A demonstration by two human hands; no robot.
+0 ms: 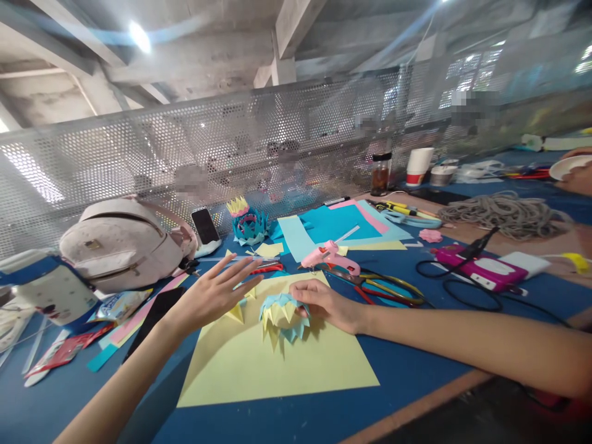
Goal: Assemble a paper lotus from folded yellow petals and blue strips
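Note:
My right hand point(321, 302) is closed on the upper right edge of a folded paper piece point(283, 317) with pale yellow and light blue points. That piece stands over a large yellow sheet point(277, 382). Up and to the left, my left hand point(215, 293) is spread with fingers apart and holds nothing. Small folded yellow pieces point(235, 312) lie just right of it, partly hidden. A pink glue gun point(330, 258) rests beyond my right hand, beside scissors point(393, 290) with yellow-green handles.
A pale backpack point(124, 243), a phone point(205, 227) and a blue paper flower point(250, 227) stand behind. Blue sheets point(342, 223) lie at the back. To the right are a magenta device point(481, 268), black cable and grey rope point(509, 213). Another person's hand point(576, 179) shows far right.

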